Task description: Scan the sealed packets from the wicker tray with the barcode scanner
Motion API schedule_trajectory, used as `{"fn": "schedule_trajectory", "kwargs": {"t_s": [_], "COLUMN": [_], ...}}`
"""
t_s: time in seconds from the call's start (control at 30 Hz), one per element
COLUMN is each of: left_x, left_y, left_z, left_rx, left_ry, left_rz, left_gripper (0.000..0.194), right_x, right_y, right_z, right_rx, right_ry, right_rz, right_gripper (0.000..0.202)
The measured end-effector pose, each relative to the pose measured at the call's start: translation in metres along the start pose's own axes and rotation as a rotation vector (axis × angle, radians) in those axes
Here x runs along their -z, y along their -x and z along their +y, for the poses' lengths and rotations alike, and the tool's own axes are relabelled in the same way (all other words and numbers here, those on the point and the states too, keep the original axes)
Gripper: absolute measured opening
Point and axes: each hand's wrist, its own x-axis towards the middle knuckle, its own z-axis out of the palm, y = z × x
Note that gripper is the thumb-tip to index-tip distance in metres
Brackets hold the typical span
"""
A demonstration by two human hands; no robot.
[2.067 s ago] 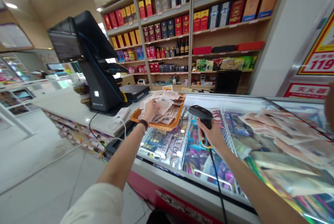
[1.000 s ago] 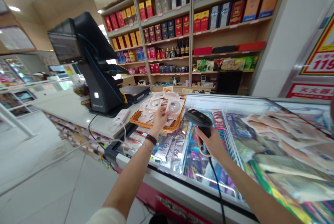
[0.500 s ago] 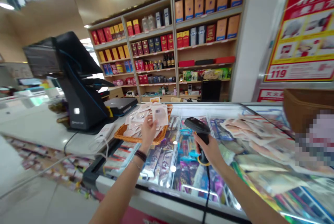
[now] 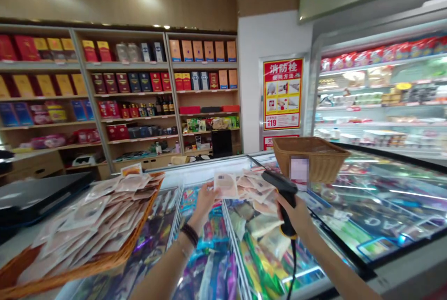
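Note:
Pinched in my left hand (image 4: pixel 206 197) is a flat, pale packet (image 4: pixel 226 185) with a small dark label, held up above the glass freezer top. My right hand (image 4: pixel 293 211) is wrapped round a black barcode scanner (image 4: pixel 287 197), whose head points left toward the packet. A cable hangs from its handle. At the lower left an orange wicker tray (image 4: pixel 139 239) holds a heap of similar pale packets (image 4: pixel 101 211). More such packets (image 4: pixel 254 188) lie on the glass behind the held one, partly hidden by the scanner.
A brown wicker basket (image 4: pixel 310 158) stands on the freezer, back right. Colourful packages (image 4: pixel 213 239) show through the glass. A dark flat device (image 4: pixel 42 193) sits at the left. Shelves of boxes (image 4: pixel 139 83) and a red poster (image 4: pixel 282 95) are behind; a chiller cabinet (image 4: pixel 380 90) is at the right.
The view has turned right. My left hand has lifted the packet away from the tray and carried it right, near the scanner. My right hand still holds the scanner.

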Motion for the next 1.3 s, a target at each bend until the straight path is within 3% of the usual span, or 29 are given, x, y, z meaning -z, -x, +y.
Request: {"fn": "schedule_trajectory", "kwargs": {"t_s": [0.13,0.23,0.33,0.43,0.57,0.87,1.07,1.3], "left_x": [-0.061,-0.089,-0.098,-0.087,-0.043,0.107,0.203,0.301], "left_y": [-0.015,-0.019,-0.018,-0.015,-0.009,0.019,0.034,0.059], "left_z": [0.007,0.013,0.015,0.016,0.025,0.071,0.092,0.103], "left_rx": [0.093,0.144,0.141,0.085,0.010,-0.250,-0.416,-0.315], "left_ry": [0.141,0.242,0.312,0.325,0.195,-0.246,-0.432,-1.024], "left_rz": [-0.105,-0.210,-0.241,-0.239,-0.235,-0.049,0.259,0.675], "left_gripper": [0.038,0.036,0.047,0.050,0.051,0.047,0.026,0.038], "right_x": [0.036,0.048,0.049,0.042,0.019,-0.082,-0.155,-0.223], "right_y": [0.000,0.004,0.007,0.007,0.005,0.007,0.021,0.061], "right_z": [-0.009,-0.014,-0.014,-0.008,0.000,-0.009,-0.011,-0.007], "right_rx": [0.012,0.032,0.045,0.030,0.007,0.007,-0.003,-0.045], "right_ry": [0.043,0.074,0.105,0.106,0.063,-0.005,-0.126,-0.178], "right_rz": [0.051,0.081,0.103,0.089,0.053,-0.214,-0.374,-0.563], "right_gripper": [0.056,0.056,0.058,0.059,0.058,0.060,0.052,0.050]}}
